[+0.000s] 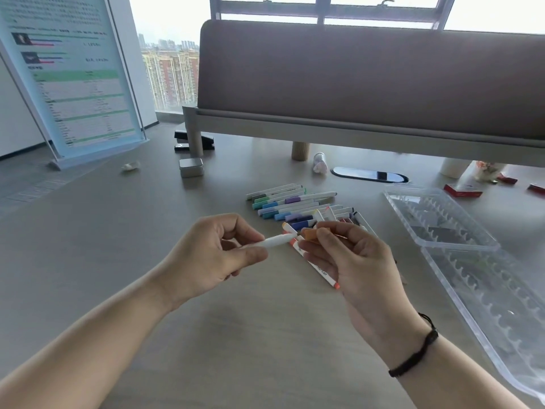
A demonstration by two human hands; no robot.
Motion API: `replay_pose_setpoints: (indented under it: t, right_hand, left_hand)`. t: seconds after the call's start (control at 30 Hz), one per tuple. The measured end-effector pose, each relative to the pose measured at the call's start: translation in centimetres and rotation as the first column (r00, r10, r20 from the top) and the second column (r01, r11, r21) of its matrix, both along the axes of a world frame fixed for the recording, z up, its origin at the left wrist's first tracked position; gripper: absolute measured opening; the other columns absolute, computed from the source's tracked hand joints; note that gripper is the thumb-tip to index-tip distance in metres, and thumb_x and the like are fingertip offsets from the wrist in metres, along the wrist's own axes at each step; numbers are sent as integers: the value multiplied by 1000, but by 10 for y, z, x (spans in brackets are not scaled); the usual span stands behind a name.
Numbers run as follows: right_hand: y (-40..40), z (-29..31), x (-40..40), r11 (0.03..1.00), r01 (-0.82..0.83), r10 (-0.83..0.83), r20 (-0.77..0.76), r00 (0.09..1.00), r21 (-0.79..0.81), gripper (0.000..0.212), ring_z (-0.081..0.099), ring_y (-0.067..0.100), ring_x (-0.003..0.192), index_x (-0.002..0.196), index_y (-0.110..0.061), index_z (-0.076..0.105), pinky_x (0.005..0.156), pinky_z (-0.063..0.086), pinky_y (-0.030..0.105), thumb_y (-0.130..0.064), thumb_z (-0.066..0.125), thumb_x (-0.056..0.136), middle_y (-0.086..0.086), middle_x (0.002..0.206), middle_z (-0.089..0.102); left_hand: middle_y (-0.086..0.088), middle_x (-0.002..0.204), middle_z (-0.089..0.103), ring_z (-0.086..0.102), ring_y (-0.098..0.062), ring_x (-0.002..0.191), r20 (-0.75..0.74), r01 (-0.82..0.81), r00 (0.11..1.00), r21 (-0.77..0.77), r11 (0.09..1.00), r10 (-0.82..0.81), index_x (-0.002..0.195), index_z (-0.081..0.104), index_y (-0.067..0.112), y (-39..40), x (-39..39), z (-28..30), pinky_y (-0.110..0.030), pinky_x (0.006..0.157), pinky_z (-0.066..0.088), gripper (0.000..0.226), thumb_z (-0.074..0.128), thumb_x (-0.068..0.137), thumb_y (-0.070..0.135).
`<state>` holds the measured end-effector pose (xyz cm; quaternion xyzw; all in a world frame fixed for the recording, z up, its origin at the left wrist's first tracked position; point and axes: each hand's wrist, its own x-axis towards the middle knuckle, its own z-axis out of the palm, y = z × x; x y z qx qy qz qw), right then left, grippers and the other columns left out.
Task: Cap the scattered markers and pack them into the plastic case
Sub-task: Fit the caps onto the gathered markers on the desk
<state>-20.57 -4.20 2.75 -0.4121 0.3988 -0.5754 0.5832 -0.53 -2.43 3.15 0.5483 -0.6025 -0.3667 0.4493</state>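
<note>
Nearest to you, your two forearms come in from the bottom corners, and your right wrist wears a black braided bracelet [418, 354]. Your left hand [206, 258] has its thumb and fingers closed around the white marker [272, 241], which it holds nearly level above the table [118, 261], with its tip pointing toward the other hand. Your right hand [351, 258] pinches an orange cap [310, 234] between thumb and fingertips, just beside the tip of that marker; I cannot tell if cap and tip already touch. Under your right hand a white marker with orange ends [317, 265] lies on the table, partly hidden by the fingers. Just behind the hands the other markers [289, 203] lie close together in a loose row, with green, blue and purple caps, and a few more are mixed at the right end of the row. At your right the clear plastic case [436, 219] lies open flat, its two halves showing rows of scalloped holders. Farther away on the table stand a small metal tin [191, 166], a black stapler [193, 140] and a tilted acrylic sign holder [73, 84] with a printed sheet. A grey padded partition [368, 78] stands behind them, and the window is behind it.
</note>
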Motion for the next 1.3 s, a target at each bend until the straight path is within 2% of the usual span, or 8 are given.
replay_pose_setpoints:
  t: [0.17,0.33,0.47,0.63,0.73,0.9,1.2,1.3]
  right_hand:
    - [3,-2,3,999,-38,37,-85,996,-15,8,75,26,80,93,-4,71,78,62,33,-5,63,92,13,84,77]
    - [6,-1,1,989,-148,145,-226,963,0,14,73,28,65,87,0,74,68,64,35,-11,66,90,18,77,75]
    - [5,1,-1,984,-171,177,-208,962,46,15,71,25,60,84,2,75,64,63,34,-9,67,89,23,76,74]
    - [5,-1,-3,971,-217,233,-188,954,98,16,72,26,61,88,6,73,63,63,34,-8,67,89,25,78,74]
    - [4,-1,-4,969,-226,242,-203,949,101,17,73,27,64,89,6,73,64,63,34,-10,68,89,24,79,74]
    - [2,-5,0,978,-188,203,-222,954,87,16,73,27,63,90,5,72,65,63,38,-10,68,89,21,76,74]
    - [-7,-11,1,997,-60,72,-302,951,48,9,74,23,63,95,-3,70,62,62,34,-11,67,93,14,74,75]
    - [-9,-7,-5,1000,-14,21,-279,960,25,8,73,24,60,92,-1,69,59,62,34,-7,64,94,14,71,74]
  left_hand:
    - [8,66,68,50,-2,49,69,37,997,-58,998,-33,80,72,20,2,-1,-1,-16,50,40,13,83,73,16]
    - [-2,77,74,62,-14,60,89,55,995,-115,992,-45,79,73,28,2,1,-3,-27,59,50,19,81,62,34]
    - [0,79,76,70,-14,70,50,48,998,-137,989,-41,76,74,24,1,0,-7,-28,67,55,20,82,60,32]
    - [-3,76,75,65,-13,67,27,27,999,-100,995,-25,76,74,23,1,-4,-12,-31,66,52,23,82,58,34]
    - [-3,74,74,63,-11,65,14,31,999,-75,997,-30,75,74,21,0,-6,-16,-26,63,50,22,82,60,33]
    - [5,57,64,49,0,48,-5,28,1000,-50,998,-29,76,73,10,-2,-6,-18,-12,49,37,13,85,70,12]
    - [2,80,71,56,-4,63,144,21,990,-99,995,-6,89,71,23,-16,-14,-30,-20,62,47,18,84,77,23]
    - [3,77,69,55,-4,63,139,-19,990,-121,993,36,91,70,26,-18,-13,-34,-20,63,47,23,86,75,24]
